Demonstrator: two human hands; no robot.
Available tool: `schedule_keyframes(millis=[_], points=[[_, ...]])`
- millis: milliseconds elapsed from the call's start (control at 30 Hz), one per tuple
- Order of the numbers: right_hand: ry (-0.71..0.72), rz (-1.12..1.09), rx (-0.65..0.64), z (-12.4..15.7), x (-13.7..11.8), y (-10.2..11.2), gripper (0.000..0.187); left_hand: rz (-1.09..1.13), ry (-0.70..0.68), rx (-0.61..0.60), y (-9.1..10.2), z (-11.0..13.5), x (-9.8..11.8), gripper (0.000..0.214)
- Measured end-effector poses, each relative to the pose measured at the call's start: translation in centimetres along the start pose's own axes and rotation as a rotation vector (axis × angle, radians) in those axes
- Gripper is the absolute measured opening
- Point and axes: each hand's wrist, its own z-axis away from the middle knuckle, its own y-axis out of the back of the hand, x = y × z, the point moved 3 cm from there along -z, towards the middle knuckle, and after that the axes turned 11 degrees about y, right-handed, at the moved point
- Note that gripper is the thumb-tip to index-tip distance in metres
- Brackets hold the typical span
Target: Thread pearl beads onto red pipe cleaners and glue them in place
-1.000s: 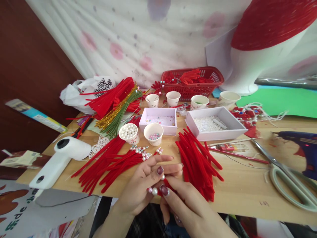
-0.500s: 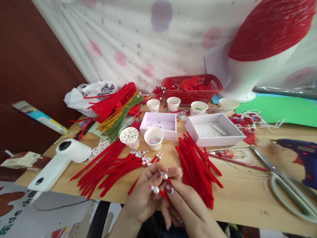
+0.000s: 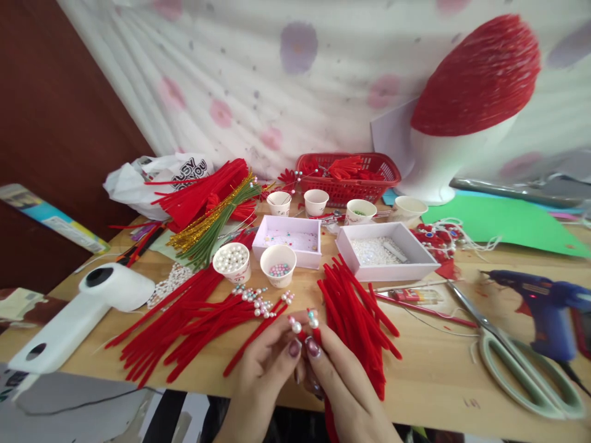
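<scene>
Close together at the table's front edge, my left hand (image 3: 265,363) and my right hand (image 3: 344,375) are both closed in a pinch. Between the left thumb and fingers is a red pipe cleaner tipped with a pearl (image 3: 296,328) and a pink bead. The right fingers grip another red pipe cleaner whose tip carries a white pearl (image 3: 314,322) and turquoise beads. A red length hangs below the right hand. Bead-tipped red pipe cleaners (image 3: 203,332) lie left of my hands; a plain red bunch (image 3: 353,326) lies to their right.
Paper cups of pearls (image 3: 231,261) and coloured beads (image 3: 279,268) stand ahead, near two white bead boxes (image 3: 318,241) (image 3: 431,263). Scissors (image 3: 521,369) and a blue glue gun (image 3: 549,307) lie right. A white handheld device (image 3: 106,295) is left. Behind are a red basket (image 3: 388,175) and mannequin head (image 3: 429,160).
My hands have drawn level, thumbs side by side, and the two pearl tips now point up next to each other. The view has shifted slightly, so the table items appear further left.
</scene>
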Motion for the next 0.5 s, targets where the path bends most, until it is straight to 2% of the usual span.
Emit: schedule_keyframes(millis=[67, 167, 233, 367, 433, 500], points=[[-0.015, -0.015, 0.017, 0.3, 0.3, 0.1, 0.061, -0.166, -0.034, 0.119, -0.1, 0.3, 0.1, 0.038], [-0.005, -0.001, -0.015, 0.6, 0.6, 0.2, 0.061, -0.312, -0.129, 0.172, -0.4, 0.4, 0.8, 0.038], [0.022, 0.013, -0.07, 0.6, 0.7, 0.1, 0.062, -0.293, -0.088, 0.148, -0.6, 0.3, 0.8, 0.044], [0.051, 0.034, -0.141, 0.1, 0.4, -0.3, 0.063, -0.17, 0.154, 0.053, -0.8, 0.5, -0.1, 0.058], [0.041, 0.027, -0.204, -0.2, 0.2, -0.7, 0.064, -0.12, 0.188, 0.021, -0.9, 0.5, -0.2, 0.051], [0.097, 0.088, -0.243, -0.3, -0.3, -0.3, 0.062, -0.064, 0.15, 0.009, -1.0, 0.3, 0.2, 0.041]])
